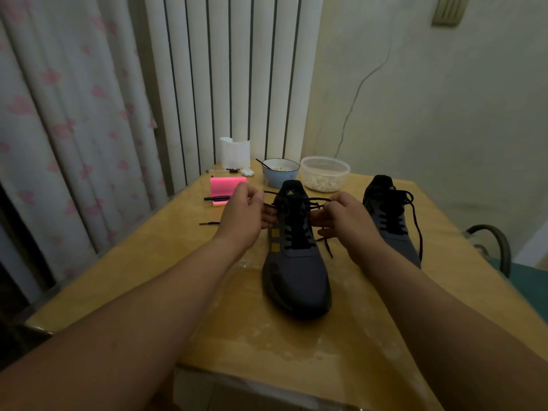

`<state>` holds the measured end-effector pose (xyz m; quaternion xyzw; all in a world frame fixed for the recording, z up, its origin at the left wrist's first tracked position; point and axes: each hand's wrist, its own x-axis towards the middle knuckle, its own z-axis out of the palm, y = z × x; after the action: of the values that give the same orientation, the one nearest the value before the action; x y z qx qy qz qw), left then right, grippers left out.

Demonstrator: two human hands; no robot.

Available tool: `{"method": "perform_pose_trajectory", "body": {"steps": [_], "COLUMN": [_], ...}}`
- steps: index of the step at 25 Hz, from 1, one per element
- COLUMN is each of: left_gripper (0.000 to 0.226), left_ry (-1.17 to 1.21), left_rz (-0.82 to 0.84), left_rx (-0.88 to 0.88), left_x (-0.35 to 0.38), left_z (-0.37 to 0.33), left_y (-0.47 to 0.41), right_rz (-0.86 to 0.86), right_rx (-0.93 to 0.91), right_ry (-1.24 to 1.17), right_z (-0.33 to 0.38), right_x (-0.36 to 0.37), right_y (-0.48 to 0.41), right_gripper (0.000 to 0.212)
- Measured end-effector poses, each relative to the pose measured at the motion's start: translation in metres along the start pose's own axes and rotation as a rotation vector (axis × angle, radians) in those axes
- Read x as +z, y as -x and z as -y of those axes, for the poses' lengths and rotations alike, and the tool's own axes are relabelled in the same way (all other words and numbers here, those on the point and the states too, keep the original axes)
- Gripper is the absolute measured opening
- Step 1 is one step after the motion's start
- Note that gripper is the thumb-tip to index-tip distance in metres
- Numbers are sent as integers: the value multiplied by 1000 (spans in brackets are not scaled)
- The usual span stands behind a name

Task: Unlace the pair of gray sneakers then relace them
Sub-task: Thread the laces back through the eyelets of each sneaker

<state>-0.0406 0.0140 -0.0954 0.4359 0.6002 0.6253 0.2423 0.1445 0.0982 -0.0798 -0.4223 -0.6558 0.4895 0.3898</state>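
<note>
Two gray sneakers stand on the wooden table [148,277]; the near sneaker [296,271] sits at the centre, toe toward you, yellow stripes on its left flank; the second sneaker [388,209] sits to its right, slightly farther back, its laces hanging loose. Your left hand [241,216], fingers curled, pinches the black lace [311,200] beside the upper eyelets of the near sneaker; your right hand [347,223] pinches that lace on the opposite side; the lower eyelets are laced. One lace end lies on the table left of your left hand. Behind the sneakers stand a blue bowl [280,173], a clear tub [324,173] and a pink pad [226,186].
</note>
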Motion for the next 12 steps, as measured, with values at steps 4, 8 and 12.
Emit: {"method": "perform_pose_trajectory", "body": {"steps": [4,8,12], "left_gripper": [22,8,8], "left_ry": [50,-201,-165], "left_rz": [83,198,-13], "left_rx": [-62,19,-43], "left_x": [-12,-12,-15], "left_z": [4,9,14], "left_y": [-1,-3,-7], "right_rz": [65,98,-128], "right_rx": [15,-132,-170], "right_ry": [-16,313,447], "right_z": [3,1,-7], "right_x": [-7,-4,-8], "right_y": [-2,-8,-18], "right_gripper": [29,8,8]}}
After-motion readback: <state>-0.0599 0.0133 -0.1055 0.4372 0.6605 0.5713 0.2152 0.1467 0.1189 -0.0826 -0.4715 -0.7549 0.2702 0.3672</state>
